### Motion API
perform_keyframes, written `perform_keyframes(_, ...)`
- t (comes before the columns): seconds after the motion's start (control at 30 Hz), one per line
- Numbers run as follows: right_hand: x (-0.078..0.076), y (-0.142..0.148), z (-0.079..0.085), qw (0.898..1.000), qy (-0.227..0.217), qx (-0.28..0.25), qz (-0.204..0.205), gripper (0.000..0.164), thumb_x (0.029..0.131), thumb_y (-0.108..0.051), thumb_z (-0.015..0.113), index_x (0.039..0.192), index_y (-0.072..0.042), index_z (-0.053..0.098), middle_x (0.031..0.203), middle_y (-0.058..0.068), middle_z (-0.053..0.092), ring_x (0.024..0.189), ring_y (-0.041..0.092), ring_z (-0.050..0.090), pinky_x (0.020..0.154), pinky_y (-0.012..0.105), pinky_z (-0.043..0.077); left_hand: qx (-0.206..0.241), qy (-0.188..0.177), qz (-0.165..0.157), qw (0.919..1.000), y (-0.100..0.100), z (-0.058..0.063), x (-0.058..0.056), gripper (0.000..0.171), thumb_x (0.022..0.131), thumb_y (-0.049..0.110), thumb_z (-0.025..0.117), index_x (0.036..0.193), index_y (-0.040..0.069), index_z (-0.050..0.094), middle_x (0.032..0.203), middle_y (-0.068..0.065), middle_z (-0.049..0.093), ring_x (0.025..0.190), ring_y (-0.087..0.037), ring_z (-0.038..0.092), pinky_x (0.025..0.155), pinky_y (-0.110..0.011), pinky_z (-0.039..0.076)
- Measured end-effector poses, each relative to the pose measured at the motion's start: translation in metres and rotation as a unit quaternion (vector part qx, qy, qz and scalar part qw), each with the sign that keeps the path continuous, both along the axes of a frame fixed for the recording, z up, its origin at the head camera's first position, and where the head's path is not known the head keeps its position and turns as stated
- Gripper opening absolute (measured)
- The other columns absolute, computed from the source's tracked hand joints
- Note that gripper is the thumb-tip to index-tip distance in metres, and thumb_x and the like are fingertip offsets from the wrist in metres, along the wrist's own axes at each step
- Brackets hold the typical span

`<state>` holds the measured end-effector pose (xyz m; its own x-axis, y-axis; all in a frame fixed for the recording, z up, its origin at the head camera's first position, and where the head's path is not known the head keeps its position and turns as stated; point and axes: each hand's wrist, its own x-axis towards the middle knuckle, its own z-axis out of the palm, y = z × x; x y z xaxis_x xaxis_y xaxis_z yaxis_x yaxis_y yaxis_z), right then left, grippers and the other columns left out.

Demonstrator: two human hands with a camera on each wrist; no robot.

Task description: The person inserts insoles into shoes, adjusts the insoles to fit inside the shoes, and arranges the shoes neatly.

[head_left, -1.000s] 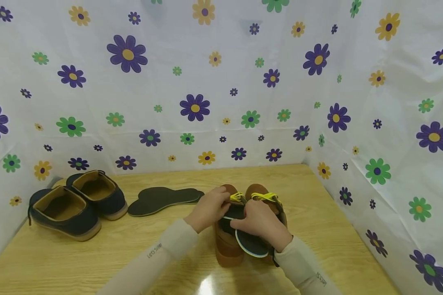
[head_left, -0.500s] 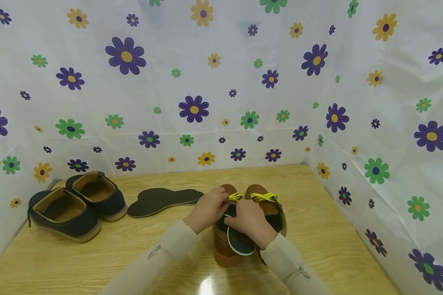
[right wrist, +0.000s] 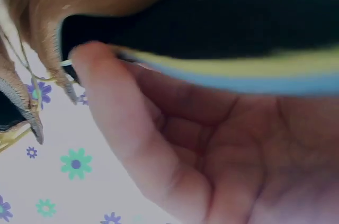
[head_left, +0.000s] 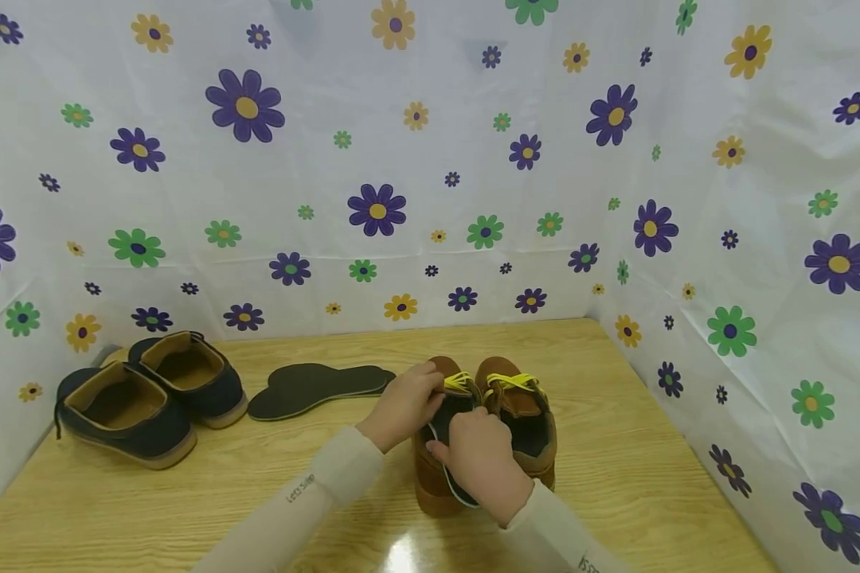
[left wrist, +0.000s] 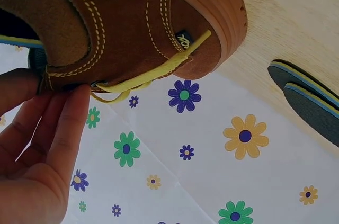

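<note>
A brown leather shoe (head_left: 431, 481) with yellow laces stands in front of me, its toe pointing away. My left hand (head_left: 404, 406) pinches this shoe at the edge of its opening near the laces; in the left wrist view, thumb and fingers (left wrist: 63, 134) meet there. My right hand (head_left: 483, 458) grips a dark insole (right wrist: 238, 23) with a yellow and blue edge. The insole's front end is inside the shoe's opening, and its heel end slants out over the shoe's back. The matching brown shoe (head_left: 542, 461) stands close on the right, partly behind my right hand.
Two dark insoles (head_left: 308, 390) lie overlapping on the wooden table (head_left: 294, 493), left of my left hand. Farther left stand two navy shoes (head_left: 143, 434) with tan linings. A white flowered curtain (head_left: 294, 183) hangs behind the table and along its right side.
My right hand has moved left and a little toward me, bringing the insole over the left brown shoe and lower into its opening. The left hand keeps its place.
</note>
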<state>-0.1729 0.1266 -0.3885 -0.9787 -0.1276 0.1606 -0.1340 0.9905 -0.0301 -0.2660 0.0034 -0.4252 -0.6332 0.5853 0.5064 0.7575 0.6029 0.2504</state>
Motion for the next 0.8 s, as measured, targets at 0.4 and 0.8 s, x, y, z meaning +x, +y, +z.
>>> perform_keyframes(0.4,0.031,0.01,0.0,0.999,-0.009,-0.052,-0.001,0.051,0.077,-0.048,0.075,0.063,-0.002,0.059,0.06,0.007,0.046,0.046,0.02,0.047,0.038,0.03,0.039,0.004,0.004,0.002,1.0,0.001,-0.001,0.001,0.02,0.085,0.003,0.071,0.072,0.012,0.057,0.073,0.002,0.046,0.063,-0.011,0.043,0.057,-0.025,0.042)
perform_keyframes(0.8,0.018,0.009,-0.004,0.992,0.03,-0.12,-0.015,0.046,0.076,-0.034,0.076,0.054,-0.011,0.043,0.056,0.001,0.038,0.041,0.011,0.033,0.036,0.021,0.022,-0.002,-0.004,0.012,0.9999,0.0,-0.003,0.0,0.019,0.086,0.004,0.07,0.073,0.012,0.058,0.073,0.003,0.045,0.063,-0.009,0.043,0.056,-0.024,0.042)
